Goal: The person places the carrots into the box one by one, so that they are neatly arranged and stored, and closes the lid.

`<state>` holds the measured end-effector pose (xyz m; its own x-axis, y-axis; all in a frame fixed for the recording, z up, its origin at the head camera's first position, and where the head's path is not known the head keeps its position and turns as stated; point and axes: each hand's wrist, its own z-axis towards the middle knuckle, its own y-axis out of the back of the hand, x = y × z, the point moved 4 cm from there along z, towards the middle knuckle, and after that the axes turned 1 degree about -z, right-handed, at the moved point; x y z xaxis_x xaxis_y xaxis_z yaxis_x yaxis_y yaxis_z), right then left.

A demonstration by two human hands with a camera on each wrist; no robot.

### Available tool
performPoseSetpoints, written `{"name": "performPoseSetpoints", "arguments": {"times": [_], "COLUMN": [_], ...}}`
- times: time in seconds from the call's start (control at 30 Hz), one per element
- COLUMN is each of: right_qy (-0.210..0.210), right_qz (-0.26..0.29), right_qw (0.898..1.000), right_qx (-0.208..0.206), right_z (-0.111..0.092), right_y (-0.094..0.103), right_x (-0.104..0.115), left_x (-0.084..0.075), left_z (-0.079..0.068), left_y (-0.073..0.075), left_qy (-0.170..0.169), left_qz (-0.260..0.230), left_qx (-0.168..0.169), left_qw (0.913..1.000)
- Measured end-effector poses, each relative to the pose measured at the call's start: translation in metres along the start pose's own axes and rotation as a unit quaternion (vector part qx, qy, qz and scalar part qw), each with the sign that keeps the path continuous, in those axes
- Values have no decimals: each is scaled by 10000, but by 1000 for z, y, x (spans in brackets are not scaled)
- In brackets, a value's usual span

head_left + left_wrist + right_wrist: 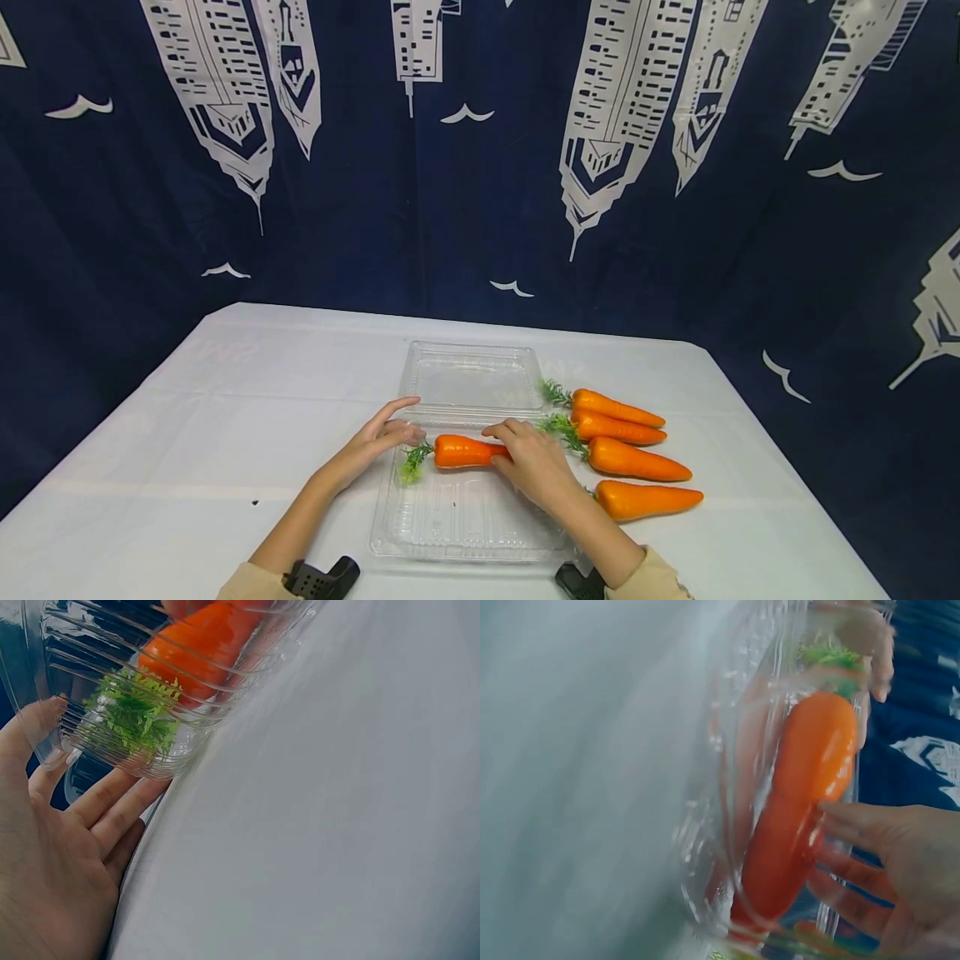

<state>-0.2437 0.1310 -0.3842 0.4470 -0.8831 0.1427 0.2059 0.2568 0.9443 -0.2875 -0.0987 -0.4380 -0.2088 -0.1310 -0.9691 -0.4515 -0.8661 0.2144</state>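
An orange carrot (pixel 461 452) with a green leafy top lies crosswise in the base of a clear plastic clamshell box (pixel 450 542). My right hand (pixel 536 462) holds the carrot's tapered half, its fingers bent over it and hiding the tip. Fingers meet the carrot's side (pixel 802 772) in the right wrist view. By the box's left rim is my left hand (pixel 367 446), fingers extended and spread near the green top (pixel 131 712). Its fingertips touch the clear wall in the left wrist view.
Several more carrots (pixel 637 458) lie on the white table (pixel 247 400), right of the box, tops toward it. The opened lid (pixel 476 367) lies flat behind the base. A dark speck (pixel 255 502) is on the cloth at left. A navy patterned curtain (pixel 420 208) hangs behind.
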Motion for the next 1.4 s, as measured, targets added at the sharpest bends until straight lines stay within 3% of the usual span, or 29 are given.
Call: {"name": "performPoseSetpoints", "arguments": {"times": [0.13,0.53,0.9,1.4], "right_qy": [-161,-394,-640,-429], "right_qz": [30,304,713,914], "right_qw": [9998,9988,9947,9881], "right_qx": [-130,14,-382,-1158], "right_z": [0,-1,-8,-27], "right_y": [3,10,32,54], "right_x": [0,-4,-11,-18], "left_x": [-1,-1,-2,-1], "left_z": [-1,-1,1,-1], "left_y": [0,-2,0,-1], "left_qy": [-13,49,53,49], "left_qz": [-11,-28,-10,-48], "left_qx": [6,-10,-25,-5], "left_qw": [10000,10000,10000,10000]}}
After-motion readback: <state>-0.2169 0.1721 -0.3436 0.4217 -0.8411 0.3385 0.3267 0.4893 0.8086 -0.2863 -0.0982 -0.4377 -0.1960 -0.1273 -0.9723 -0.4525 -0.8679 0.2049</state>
